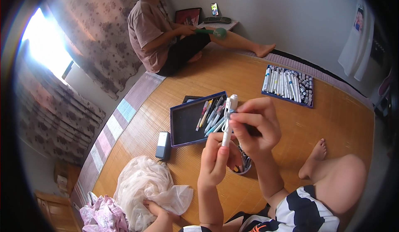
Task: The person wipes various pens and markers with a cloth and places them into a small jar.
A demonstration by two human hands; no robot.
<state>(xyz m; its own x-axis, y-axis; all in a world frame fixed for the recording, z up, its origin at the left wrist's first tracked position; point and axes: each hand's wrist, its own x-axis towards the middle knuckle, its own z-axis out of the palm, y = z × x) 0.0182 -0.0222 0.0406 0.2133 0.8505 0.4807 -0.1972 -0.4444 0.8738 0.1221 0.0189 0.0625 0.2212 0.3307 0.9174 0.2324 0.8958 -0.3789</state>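
One white marker (226,139), held near upright above the slatted mat (232,72); its lower end is pinched between thumb and fingers of the left hand (213,165). Its upper part is pinched by the right hand (261,126); the exact part gripped cannot be told. Beyond: one dark tray (185,126), assorted pens (212,112) laid toward its right side. Behind the hands, partly hidden: one round container (240,173).

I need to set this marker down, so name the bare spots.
Free: the slatted mat between the pen tray and the marker box, toward the seated person; the mat between that box and your right foot; and the tray's left half. Crowded: the tray's right half, with pens, and the spot beside your left hand, where a round container shows.
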